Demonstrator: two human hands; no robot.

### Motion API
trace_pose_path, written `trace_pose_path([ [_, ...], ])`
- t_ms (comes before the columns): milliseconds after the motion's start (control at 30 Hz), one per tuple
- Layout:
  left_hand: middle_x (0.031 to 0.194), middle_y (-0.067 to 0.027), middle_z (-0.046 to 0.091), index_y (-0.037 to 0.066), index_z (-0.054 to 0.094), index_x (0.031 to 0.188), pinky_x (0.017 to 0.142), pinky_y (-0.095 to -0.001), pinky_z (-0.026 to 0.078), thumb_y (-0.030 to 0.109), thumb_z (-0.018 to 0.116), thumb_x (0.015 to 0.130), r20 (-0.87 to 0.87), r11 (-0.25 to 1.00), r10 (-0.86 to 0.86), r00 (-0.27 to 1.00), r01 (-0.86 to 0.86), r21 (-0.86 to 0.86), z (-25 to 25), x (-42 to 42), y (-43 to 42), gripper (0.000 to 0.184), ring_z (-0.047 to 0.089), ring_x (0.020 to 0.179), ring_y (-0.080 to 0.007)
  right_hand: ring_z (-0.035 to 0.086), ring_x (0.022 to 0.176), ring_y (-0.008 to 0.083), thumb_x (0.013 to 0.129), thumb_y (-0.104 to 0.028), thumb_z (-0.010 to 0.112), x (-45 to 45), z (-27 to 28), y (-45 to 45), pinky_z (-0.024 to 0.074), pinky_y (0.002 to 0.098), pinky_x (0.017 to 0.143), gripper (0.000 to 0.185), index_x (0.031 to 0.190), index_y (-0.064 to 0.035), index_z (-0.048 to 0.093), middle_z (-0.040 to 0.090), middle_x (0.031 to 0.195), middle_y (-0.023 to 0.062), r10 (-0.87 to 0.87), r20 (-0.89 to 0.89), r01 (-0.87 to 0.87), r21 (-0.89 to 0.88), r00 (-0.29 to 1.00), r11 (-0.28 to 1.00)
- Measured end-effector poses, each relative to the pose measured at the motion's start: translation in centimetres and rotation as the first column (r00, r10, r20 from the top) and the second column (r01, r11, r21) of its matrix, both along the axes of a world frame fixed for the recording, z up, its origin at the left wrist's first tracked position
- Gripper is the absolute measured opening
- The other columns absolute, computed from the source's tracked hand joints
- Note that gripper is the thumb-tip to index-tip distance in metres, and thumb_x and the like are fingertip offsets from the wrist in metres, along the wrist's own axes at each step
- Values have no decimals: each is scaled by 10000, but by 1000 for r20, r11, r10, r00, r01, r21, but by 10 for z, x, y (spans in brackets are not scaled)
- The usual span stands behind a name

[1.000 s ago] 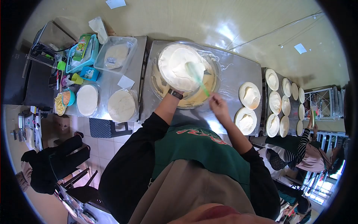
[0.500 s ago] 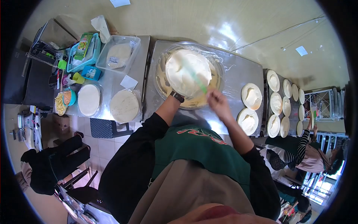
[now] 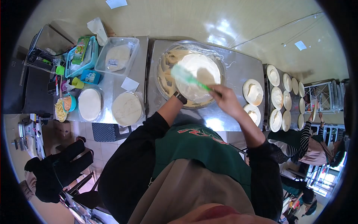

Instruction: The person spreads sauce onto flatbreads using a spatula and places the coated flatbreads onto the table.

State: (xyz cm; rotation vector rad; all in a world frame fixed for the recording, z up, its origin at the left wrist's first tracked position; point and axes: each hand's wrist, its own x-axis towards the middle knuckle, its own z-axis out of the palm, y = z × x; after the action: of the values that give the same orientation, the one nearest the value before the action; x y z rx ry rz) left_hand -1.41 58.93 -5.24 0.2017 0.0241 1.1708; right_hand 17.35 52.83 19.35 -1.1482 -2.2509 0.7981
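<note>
A green spatula (image 3: pixel 197 81) is in my right hand (image 3: pixel 226 98), its cream-smeared blade raised over the left side of a round flat base (image 3: pixel 209 63) coated in white cream. The base is over a wide clear basin (image 3: pixel 158 80) with pale yellowish cream smeared inside. My left wrist, wearing a dark watch, reaches to the near edge of the base. The fingers of my left hand are hidden beneath it. Just right of the basin, two round bases (image 3: pixel 253 92) topped with cream lie on the metal table.
On the left table (image 3: pixel 112 84) are plain round bases (image 3: pixel 89 104), a clear tub (image 3: pixel 135 56), a blue basket (image 3: pixel 70 65) and an orange-filled teal bowl (image 3: pixel 72 101). Several cream-topped bases (image 3: pixel 276 98) lie on the right table. Other people (image 3: pixel 313 151) are at far right and lower left.
The coated base has shifted right over the basin and sits lower than a second ago. My right hand has moved slightly right, and the spatula blade now points left, over the base's edge.
</note>
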Motion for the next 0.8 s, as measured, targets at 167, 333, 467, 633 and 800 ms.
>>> trace_pose_path([
  [167,1363,-132,480,110,344,1426,1014,-443,433,460,346,985,-4,999,14,1000,-14,-34,-8,-31,-5,563,501,1205,-287,610,657,291,802,-6,647,52,36,-37,482,368,569,243,1039,-56,664,612,797,131,-52,254,36,68,966,997],
  [333,1364,-132,479,111,344,1426,1015,-446,431,464,344,983,-15,997,-33,999,32,-66,-12,-28,4,566,499,1207,-289,566,590,276,788,-3,660,25,45,-30,442,368,524,247,1026,-69,662,553,744,109,-89,159,61,173,983,983],
  [467,1365,-132,478,111,344,1426,1016,-448,429,468,343,982,-27,995,-65,997,63,-80,-13,-17,5,569,498,1208,-290,562,579,271,777,13,655,46,28,-33,432,368,518,269,1030,-77,670,538,725,107,-18,259,-35,198,966,980],
  [633,1367,-133,477,112,345,1426,1017,-451,427,473,341,980,-22,993,-71,997,69,-99,-17,-25,3,573,496,1210,-292,568,589,236,732,21,659,91,54,-34,454,366,527,293,1008,-74,685,534,692,77,-208,355,82,338,911,938],
  [800,1368,-133,476,112,345,1426,1018,-454,425,477,339,979,-37,989,-127,991,123,-82,-4,23,-9,577,495,1212,-294,575,613,270,737,-70,649,33,32,-19,461,374,531,345,1078,-117,650,524,754,75,-51,323,-111,464,945,879],
])
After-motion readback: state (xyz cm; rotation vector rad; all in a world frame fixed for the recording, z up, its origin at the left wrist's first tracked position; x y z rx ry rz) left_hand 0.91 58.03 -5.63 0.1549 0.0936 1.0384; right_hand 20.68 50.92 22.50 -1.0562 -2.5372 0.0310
